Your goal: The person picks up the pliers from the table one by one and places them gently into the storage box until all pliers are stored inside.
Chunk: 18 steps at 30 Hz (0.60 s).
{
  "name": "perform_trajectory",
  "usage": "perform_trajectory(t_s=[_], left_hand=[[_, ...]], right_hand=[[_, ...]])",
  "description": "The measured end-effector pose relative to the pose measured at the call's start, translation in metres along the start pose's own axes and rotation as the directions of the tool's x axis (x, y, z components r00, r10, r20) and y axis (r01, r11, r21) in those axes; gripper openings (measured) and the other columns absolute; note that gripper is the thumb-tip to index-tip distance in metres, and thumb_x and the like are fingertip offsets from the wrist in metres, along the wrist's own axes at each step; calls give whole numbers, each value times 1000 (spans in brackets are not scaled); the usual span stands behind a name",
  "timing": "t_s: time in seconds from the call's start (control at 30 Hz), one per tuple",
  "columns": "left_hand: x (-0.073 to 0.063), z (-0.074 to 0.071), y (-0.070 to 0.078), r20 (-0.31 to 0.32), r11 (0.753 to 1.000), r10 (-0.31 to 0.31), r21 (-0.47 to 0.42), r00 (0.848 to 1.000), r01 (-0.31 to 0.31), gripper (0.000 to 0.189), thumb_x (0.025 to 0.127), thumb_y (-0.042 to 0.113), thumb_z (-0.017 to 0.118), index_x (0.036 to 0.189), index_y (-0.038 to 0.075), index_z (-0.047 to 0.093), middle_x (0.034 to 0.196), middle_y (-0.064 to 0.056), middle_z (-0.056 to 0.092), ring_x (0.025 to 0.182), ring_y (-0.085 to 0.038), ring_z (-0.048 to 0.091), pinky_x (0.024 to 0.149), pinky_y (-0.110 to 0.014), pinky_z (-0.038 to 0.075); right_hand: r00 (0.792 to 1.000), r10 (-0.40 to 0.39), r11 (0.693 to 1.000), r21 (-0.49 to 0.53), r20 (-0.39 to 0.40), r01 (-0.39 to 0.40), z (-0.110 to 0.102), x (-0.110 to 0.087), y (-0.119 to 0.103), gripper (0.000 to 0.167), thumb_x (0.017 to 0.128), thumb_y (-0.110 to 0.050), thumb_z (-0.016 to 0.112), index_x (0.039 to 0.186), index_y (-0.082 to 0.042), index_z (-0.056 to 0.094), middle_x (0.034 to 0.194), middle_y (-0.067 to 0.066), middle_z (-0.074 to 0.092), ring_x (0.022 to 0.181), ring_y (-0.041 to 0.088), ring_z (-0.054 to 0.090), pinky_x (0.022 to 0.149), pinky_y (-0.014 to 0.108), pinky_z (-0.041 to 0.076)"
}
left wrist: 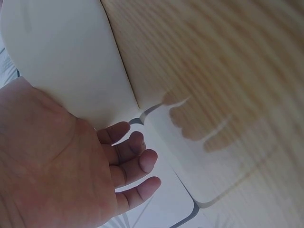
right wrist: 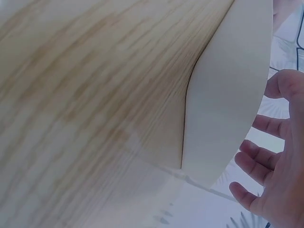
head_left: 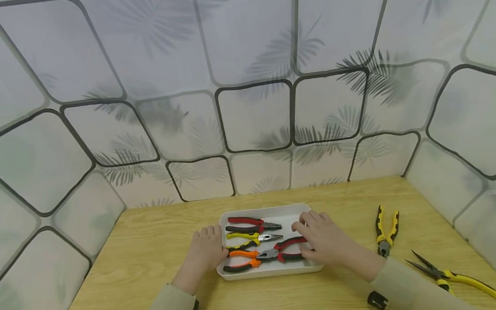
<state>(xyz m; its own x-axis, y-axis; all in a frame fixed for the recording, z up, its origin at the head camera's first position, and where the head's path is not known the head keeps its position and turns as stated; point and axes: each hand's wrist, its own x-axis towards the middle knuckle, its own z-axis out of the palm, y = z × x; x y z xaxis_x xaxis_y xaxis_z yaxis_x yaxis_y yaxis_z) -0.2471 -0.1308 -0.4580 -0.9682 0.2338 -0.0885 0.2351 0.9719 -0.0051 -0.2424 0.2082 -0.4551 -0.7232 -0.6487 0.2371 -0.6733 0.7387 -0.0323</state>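
Note:
A white tray (head_left: pixel 276 272) lies on the table with several pliers inside. Red-and-black pliers (head_left: pixel 252 224) lie at the back, yellow-and-black long-nose pliers (head_left: pixel 253 240) in the middle, and orange-and-black pliers (head_left: pixel 243 260) in front. Another red-and-black pair (head_left: pixel 289 249) points left, its handle ends partly hidden by my right hand. My left hand (head_left: pixel 206 247) rests at the tray's left end, thumb by the rim, fingers loosely bent outside the wall in the left wrist view. Over the right end hovers my right hand (head_left: pixel 326 238), its fingers spread and slightly bent in the right wrist view.
To the tray's right, yellow-and-black pliers (head_left: pixel 387 234) lie on the wooden table (head_left: pixel 150 237). Nearer the right front are long-nose pliers (head_left: pixel 447 273) with yellow handles, partly covered by the right sleeve (head_left: pixel 409 287). Patterned white panels (head_left: pixel 254 116) enclose the table's back and sides.

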Motion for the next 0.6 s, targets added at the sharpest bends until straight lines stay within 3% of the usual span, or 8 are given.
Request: perform_trajectory(t_s=[0.6], left_hand=[[-1, -3, 0, 2, 1000, 1, -23, 1000, -1, 47, 97, 31, 70, 123, -3, 52, 122, -23, 62, 117, -40, 60, 103, -58, 46]], right_hand=[[999, 45, 999, -19, 0, -45, -8, -8, 9, 32, 90, -27, 75, 119, -17, 65, 109, 2, 53, 97, 20, 48, 85, 45, 42]])
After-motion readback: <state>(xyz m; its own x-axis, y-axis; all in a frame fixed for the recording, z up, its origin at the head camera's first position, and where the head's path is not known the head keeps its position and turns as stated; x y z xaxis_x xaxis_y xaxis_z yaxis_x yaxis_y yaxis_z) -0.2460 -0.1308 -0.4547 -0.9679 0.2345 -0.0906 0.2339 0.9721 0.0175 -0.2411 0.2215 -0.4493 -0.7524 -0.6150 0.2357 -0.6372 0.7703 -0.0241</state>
